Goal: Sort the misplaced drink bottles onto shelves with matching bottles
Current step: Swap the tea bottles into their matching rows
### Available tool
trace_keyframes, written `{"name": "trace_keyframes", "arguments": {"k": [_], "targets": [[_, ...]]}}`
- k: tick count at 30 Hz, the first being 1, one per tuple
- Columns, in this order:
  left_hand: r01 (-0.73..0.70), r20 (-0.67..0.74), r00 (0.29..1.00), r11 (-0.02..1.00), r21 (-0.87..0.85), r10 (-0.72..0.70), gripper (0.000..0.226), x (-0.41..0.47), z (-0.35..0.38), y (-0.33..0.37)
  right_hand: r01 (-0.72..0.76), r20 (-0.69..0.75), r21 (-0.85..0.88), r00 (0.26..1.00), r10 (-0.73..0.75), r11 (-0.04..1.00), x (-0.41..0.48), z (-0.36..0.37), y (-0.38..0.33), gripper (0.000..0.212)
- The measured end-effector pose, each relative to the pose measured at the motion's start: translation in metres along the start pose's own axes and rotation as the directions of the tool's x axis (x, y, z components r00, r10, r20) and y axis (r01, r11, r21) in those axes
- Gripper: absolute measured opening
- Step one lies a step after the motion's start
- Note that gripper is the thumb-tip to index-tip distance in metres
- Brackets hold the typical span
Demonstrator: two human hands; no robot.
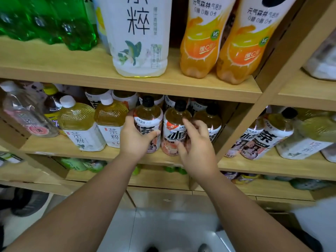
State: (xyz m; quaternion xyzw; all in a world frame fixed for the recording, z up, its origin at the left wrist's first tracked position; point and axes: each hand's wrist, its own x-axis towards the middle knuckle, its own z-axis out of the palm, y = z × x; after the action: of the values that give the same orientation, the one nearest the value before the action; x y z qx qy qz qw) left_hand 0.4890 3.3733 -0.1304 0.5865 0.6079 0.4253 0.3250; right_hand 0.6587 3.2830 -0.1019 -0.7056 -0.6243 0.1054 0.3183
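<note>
On the middle shelf (69, 148) my left hand (134, 139) grips a black-capped iced tea bottle (148, 113) around its label. A second black-capped iced tea bottle (175, 119) stands right beside it, and my right hand (196, 146) hovers in front of it with fingers loosely spread, holding nothing. A third bottle of this kind (211, 119) stands to the right, partly hidden by my right hand. Two white-capped yellow tea bottles (80, 124) (111, 119) stand left of my left hand.
The upper shelf carries green bottles (54, 22), a large white tea bottle (138, 37) and two orange soda bottles (200, 40). A wooden upright (254, 110) divides off the right bay, which holds more iced tea bottles (272, 135). A clear pink-labelled bottle (23, 113) leans at far left.
</note>
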Motion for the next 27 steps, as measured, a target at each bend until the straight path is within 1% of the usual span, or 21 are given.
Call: {"name": "trace_keyframes", "arguments": {"k": [3,5,8,9,10,12,15,17,20,22,24,27], "targets": [[-0.011,0.019,1.0,0.999,0.031,0.01,0.068,-0.002,-0.003,0.001,-0.005,0.013,0.025,1.0,0.005,1.0,-0.001,0.001,-0.003,0.069],[-0.022,0.029,0.999,0.998,0.057,0.02,0.066,-0.008,-0.007,0.002,-0.013,-0.003,0.024,1.0,0.013,1.0,-0.003,0.002,-0.005,0.069],[-0.055,0.013,0.998,0.996,0.067,0.055,0.077,-0.025,-0.018,0.006,0.028,-0.159,0.041,0.987,-0.021,0.999,-0.006,0.003,-0.007,0.064],[-0.041,-0.005,0.999,0.996,0.082,0.042,0.082,-0.031,-0.024,0.006,0.07,-0.204,0.07,0.978,-0.055,0.995,-0.006,0.004,-0.009,0.059],[-0.026,-0.031,0.999,0.994,0.102,0.029,0.081,-0.038,-0.032,0.005,0.124,-0.218,0.108,0.971,-0.098,0.986,-0.005,0.006,-0.01,0.053],[0.003,-0.093,0.996,0.99,0.142,0.011,0.074,-0.049,-0.05,-0.002,0.227,-0.185,0.214,0.964,-0.189,0.95,-0.004,0.011,-0.017,0.043],[0.081,-0.213,0.976,0.983,0.166,-0.045,0.061,-0.056,-0.086,-0.015,0.295,-0.128,0.308,0.955,-0.267,0.905,-0.001,0.025,-0.036,0.039],[0.124,-0.293,0.953,0.981,0.15,-0.076,0.059,-0.055,-0.109,-0.024,0.284,-0.051,0.344,0.957,-0.284,0.895,0.0,0.035,-0.049,0.042],[0.149,-0.355,0.93,0.981,0.123,-0.097,0.063,-0.049,-0.136,-0.036,0.234,0.093,0.375,0.953,-0.288,0.897,0.0,0.048,-0.068,0.05],[0.143,-0.363,0.926,0.985,0.094,-0.1,0.068,-0.04,-0.148,-0.044,0.207,0.163,0.366,0.946,-0.282,0.907,0.004,0.055,-0.082,0.057],[0.116,-0.346,0.935,0.989,0.097,-0.075,0.074,-0.028,-0.157,-0.051,0.195,0.204,0.322,0.941,-0.269,0.926,0.011,0.062,-0.096,0.067],[0.05,-0.28,0.96,0.992,0.118,-0.015,0.082,-0.004,-0.17,-0.061,0.132,0.218,0.276,0.956,-0.196,0.952,0.022,0.074,-0.116,0.076]]}}
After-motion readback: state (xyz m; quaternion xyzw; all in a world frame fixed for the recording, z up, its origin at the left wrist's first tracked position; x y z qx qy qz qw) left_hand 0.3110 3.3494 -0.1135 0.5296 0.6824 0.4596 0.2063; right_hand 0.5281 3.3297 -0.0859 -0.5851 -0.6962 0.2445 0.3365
